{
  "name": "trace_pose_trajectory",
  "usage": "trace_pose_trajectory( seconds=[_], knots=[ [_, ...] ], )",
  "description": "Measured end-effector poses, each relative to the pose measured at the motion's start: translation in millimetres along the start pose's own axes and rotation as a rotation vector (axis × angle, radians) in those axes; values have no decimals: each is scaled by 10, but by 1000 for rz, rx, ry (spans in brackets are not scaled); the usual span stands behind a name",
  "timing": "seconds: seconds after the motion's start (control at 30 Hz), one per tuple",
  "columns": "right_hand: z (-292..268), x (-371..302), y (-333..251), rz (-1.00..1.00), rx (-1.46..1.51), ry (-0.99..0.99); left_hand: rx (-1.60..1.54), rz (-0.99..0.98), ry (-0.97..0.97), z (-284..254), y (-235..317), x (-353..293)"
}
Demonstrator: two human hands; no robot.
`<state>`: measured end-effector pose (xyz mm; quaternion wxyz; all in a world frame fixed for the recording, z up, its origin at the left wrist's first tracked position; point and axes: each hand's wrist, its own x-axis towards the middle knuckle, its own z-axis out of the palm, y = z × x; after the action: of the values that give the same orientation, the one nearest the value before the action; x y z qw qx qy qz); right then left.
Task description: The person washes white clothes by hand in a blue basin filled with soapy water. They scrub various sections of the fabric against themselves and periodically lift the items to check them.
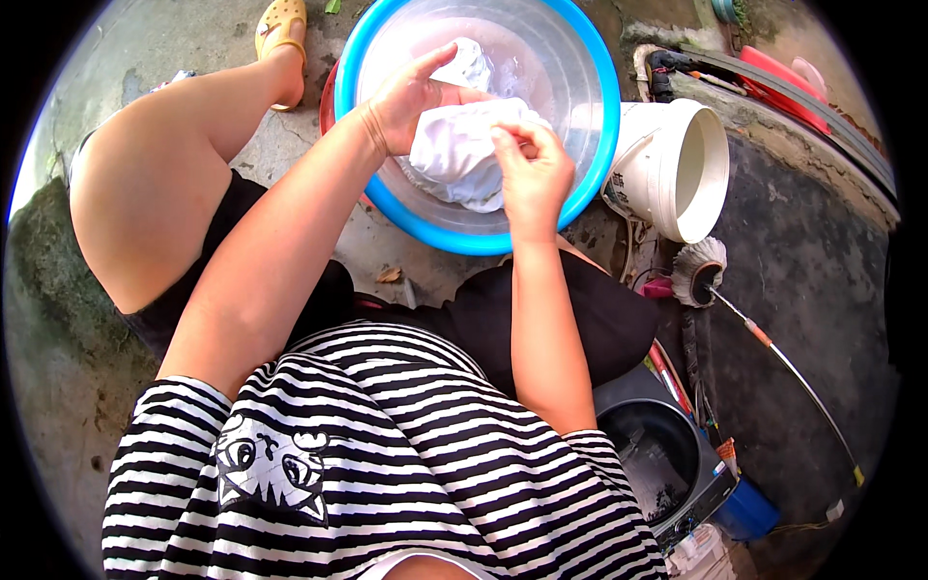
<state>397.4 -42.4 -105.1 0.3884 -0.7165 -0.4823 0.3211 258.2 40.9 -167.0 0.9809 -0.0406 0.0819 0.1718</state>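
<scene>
A piece of wet-looking white cloth (454, 145) is stretched between my two hands over a clear plastic basin with a bright blue rim (601, 145). My left hand (411, 101) supports the cloth from the left, its thumb raised and its fingers partly hidden by the fabric. On the other side my right hand (536, 179) pinches the cloth's edge between thumb and fingers. Sudsy, cloudy water (527, 72) and more white fabric (467, 66) lie in the basin below. What kind of garment the cloth is cannot be made out.
A white bucket (701, 169) lies tipped on its side, right of the basin. Nearer are a long-handled round brush (698, 271), a dark round-mouthed appliance (648, 445) and a blue container (749, 507). A red basin (788, 87) stands at the far right; my legs flank the blue-rimmed basin.
</scene>
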Motion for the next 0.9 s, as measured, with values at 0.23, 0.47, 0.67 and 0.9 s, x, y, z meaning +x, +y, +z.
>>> trace_pose_trajectory(
  seconds=[0.23,0.47,0.67,0.9],
  knots=[
    [-161,141,-45,-116,-273,-93,66,2,125,-29,8,-14],
    [-214,464,547,-28,-311,-237,197,-44,205,53,11,-65],
    [-363,424,371,-47,-133,63,736,264,516,132,-48,26],
    [72,101,-80,-325,-272,237,868,764,972,86,-299,340]
  ],
)
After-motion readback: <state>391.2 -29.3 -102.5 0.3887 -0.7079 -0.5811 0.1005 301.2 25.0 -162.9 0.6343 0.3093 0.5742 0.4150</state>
